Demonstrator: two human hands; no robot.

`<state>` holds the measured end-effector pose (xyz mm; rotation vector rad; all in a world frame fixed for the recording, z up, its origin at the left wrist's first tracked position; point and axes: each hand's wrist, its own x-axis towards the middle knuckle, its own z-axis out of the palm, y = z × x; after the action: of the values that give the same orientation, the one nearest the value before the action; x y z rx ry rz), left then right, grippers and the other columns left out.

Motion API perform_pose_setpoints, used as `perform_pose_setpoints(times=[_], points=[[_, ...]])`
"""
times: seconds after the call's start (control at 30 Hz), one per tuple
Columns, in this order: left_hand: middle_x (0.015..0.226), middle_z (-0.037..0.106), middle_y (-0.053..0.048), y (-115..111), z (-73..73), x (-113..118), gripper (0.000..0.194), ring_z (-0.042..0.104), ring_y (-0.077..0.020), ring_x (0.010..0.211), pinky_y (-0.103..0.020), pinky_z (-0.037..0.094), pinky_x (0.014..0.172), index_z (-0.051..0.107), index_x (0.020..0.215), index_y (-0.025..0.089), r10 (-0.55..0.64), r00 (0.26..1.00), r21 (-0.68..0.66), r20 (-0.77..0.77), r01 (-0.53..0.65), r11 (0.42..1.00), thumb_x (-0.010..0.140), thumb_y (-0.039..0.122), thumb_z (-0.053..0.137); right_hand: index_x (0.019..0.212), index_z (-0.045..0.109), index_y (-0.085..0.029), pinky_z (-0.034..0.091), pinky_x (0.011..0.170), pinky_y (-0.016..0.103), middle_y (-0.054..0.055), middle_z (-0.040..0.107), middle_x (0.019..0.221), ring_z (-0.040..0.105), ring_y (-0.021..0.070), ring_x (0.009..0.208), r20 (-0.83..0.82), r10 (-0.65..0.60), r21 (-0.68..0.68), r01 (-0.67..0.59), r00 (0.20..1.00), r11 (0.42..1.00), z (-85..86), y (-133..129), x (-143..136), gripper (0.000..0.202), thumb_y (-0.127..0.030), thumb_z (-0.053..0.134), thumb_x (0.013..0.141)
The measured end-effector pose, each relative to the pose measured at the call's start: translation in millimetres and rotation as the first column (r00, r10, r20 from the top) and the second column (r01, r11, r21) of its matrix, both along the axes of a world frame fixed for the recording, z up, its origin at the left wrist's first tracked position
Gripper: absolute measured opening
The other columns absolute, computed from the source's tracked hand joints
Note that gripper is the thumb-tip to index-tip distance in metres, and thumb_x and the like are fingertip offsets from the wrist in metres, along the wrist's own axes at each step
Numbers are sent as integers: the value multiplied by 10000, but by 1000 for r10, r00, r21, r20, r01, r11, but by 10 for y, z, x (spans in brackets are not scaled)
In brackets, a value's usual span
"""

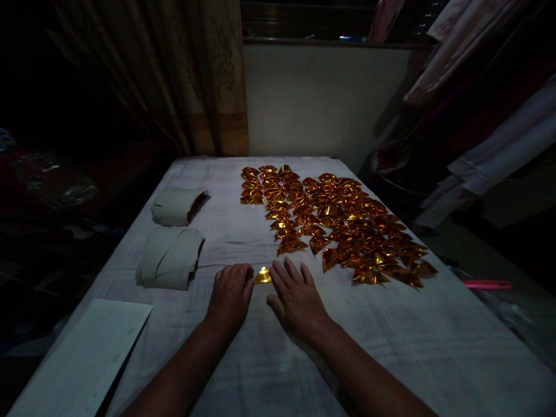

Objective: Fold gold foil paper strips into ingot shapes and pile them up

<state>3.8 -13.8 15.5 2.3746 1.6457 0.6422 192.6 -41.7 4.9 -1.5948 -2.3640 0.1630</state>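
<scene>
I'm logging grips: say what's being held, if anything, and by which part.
The left hand seems to pinch the shiny gold piece by its left corner; the right hand lies flat at its right end.

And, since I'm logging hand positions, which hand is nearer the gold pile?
Right hand: just in front of the gold pile; the left hand is farther off, to the left.

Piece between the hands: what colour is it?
The piece is shiny gold, seen best in the head view, the only one.
</scene>
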Motion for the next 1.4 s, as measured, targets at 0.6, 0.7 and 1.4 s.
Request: perform_pose_setpoints(times=[0.6,0.7,1.4], points=[[926,727,-59,-31,174,77,133,621,-242,901,-421,410,852,675,893,206,-138,976,103,-169,157,982,949,274,574,1292,617,-194,336,1125,535,117,589,1405,447,303,1369,-143,-109,102,124,984,987,-87,-34,72,361,-214,486,956],[901,691,-52,81,197,146,107,613,-235,863,-385,413,794,665,992,219,-104,973,50,-207,117,992,929,283,606,1289,617,-195,340,1124,537,124,589,1400,451,304,1364,-166,-111,122,132,980,984,-115,-29,80,372,-203,500,937],[848,674,-45,14,146,9,183,609,-186,780,-310,489,719,639,855,185,-427,895,61,-125,437,898,974,206,501,1314,598,-276,349,1108,472,61,648,1338,541,228,1274,-321,-14,121,56,947,991,-145,31,149,386,-154,508,959]])
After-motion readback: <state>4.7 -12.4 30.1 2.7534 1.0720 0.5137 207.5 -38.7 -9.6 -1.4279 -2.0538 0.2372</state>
